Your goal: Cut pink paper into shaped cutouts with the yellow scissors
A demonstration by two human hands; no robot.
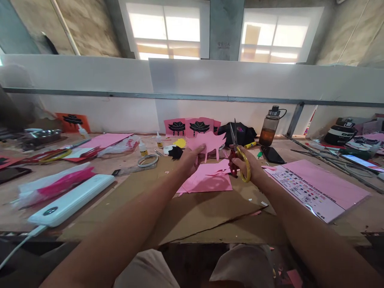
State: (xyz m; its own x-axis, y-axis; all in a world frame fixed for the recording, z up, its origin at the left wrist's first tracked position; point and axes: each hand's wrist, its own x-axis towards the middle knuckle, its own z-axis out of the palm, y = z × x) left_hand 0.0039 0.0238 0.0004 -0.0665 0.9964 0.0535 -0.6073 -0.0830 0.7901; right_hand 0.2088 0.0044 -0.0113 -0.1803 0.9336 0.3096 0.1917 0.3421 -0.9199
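Note:
My left hand (193, 161) pinches the edge of a pink paper cut-out (211, 145), which has a jagged outline and narrow strips hanging from its lower edge. It is held up above the work surface. In my right hand (251, 164) is a pair of scissors (246, 170) with a yellow handle loop and some red by the fingers. Their blades point upward and stand nearly together, to the right of the cut-out and apart from it. Beneath both hands, pink paper sheets and offcuts (207, 183) lie on brown cardboard (207, 216).
Glue bottles (143, 148), a tape roll (147, 160) and a white power bank (73, 200) lie to the left. Rightward are a drink bottle (269, 127), a phone (272, 155) and a printed sheet (309, 192). Pink cards with black cut-outs (199, 127) lean against the back panel.

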